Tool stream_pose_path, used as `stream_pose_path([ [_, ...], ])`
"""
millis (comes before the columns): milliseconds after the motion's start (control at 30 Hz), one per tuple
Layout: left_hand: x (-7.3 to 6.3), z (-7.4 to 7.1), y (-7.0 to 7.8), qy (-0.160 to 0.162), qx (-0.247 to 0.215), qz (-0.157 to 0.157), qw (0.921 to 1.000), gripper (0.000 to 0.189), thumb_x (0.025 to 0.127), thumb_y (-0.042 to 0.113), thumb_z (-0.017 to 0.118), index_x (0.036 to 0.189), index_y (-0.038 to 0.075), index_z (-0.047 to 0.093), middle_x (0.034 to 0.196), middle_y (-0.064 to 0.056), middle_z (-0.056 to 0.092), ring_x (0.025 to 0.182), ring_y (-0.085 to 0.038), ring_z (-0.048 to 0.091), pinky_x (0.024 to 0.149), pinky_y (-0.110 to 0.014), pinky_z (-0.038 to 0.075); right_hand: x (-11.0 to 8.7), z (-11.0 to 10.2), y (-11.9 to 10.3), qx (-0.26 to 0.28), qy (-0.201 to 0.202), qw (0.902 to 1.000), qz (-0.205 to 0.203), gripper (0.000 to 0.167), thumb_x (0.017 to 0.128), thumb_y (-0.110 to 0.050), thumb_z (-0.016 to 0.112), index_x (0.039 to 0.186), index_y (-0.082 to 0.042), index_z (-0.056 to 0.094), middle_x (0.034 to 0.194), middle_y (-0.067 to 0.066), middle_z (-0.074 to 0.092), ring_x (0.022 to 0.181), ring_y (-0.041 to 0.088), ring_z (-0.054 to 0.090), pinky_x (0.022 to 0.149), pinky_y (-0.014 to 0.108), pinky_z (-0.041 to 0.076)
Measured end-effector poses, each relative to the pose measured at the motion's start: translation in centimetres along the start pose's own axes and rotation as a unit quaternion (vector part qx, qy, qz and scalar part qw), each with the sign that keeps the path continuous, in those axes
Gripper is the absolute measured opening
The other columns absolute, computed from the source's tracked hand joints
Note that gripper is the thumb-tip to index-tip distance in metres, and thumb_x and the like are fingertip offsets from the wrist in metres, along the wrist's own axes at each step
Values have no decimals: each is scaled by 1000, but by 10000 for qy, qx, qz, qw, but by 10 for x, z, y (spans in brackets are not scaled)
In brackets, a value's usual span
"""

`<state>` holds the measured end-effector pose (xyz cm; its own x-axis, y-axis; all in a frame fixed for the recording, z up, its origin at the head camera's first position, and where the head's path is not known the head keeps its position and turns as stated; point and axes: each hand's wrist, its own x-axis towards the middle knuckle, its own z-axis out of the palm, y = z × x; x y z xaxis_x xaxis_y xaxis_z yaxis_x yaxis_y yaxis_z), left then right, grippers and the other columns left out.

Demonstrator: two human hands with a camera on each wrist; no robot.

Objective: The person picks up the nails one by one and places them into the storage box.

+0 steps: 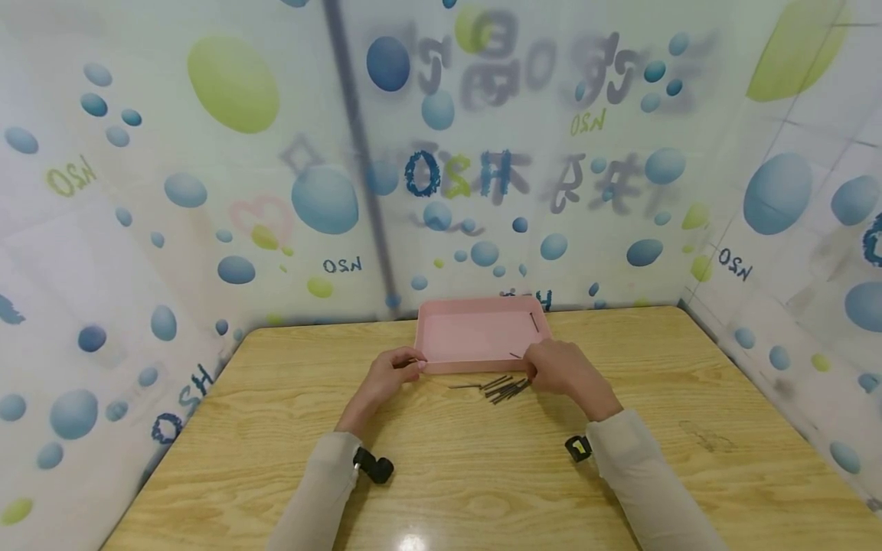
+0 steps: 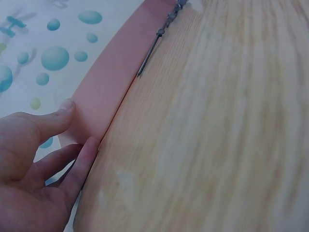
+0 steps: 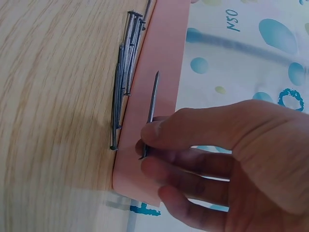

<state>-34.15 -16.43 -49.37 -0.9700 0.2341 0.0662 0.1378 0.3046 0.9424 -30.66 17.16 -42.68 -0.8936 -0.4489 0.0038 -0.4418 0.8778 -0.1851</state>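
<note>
A shallow pink tray [image 1: 475, 366] stands at the table's far side. My left hand [image 1: 393, 373] holds its front left corner, thumb [image 2: 65, 108] at the rim and fingers lower on the wall. Between thumb and fingers, my right hand [image 1: 560, 367] pinches a steel nail [image 3: 152, 99] by its head end, over the tray's front wall near the right corner. The nail's point sticks out to the left. Another nail [image 1: 534, 322] lies inside the tray at the right. Just in front of the tray, several loose nails [image 1: 505, 389] lie in a pile beside my right hand.
The wooden table [image 1: 482, 474] reaches back to a patterned curtain [image 1: 441, 229], close behind the tray. More of this sheeting hangs along the left and right sides. One nail [image 1: 465, 386] points left from the pile, along the tray's front wall.
</note>
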Motion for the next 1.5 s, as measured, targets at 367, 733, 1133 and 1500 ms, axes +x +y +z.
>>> stream_pose_path([
  [367, -1, 1, 1, 42, 57, -49, 10000, 17, 100, 10, 67, 114, 0, 71, 108, -13, 73, 96, -14, 67, 92, -37, 61, 1, -1, 0, -51, 316, 9995, 42, 29, 88, -2, 71, 65, -17, 63, 62, -5, 54, 59, 13, 47, 55, 28, 38],
  [733, -1, 0, 3, 19, 58, 40, 10000, 19, 101, 11, 67, 115, -1, 70, 114, -19, 72, 104, -27, 69, 94, -41, 61, 3, -4, -1, -166, 532, 9984, 120, 19, 91, -6, 74, 74, -14, 70, 69, -4, 64, 62, 13, 53, 60, 29, 48],
  [1133, -1, 0, 2, 16, 60, -8, 10000, 18, 101, 11, 67, 115, 0, 71, 112, -17, 73, 103, -25, 69, 94, -40, 61, 4, -3, -2, -137, 659, 9976, 136, 17, 92, -7, 73, 76, -13, 70, 70, -3, 62, 63, 13, 51, 60, 28, 43],
  [1500, -1, 0, 3, 40, 106, -60, 9999, 16, 101, 11, 66, 114, 2, 71, 108, -10, 73, 96, -15, 68, 91, -36, 61, 3, -3, -3, -283, 995, 9946, 89, 14, 92, -9, 75, 79, -13, 73, 71, -3, 66, 61, 11, 52, 58, 28, 46],
])
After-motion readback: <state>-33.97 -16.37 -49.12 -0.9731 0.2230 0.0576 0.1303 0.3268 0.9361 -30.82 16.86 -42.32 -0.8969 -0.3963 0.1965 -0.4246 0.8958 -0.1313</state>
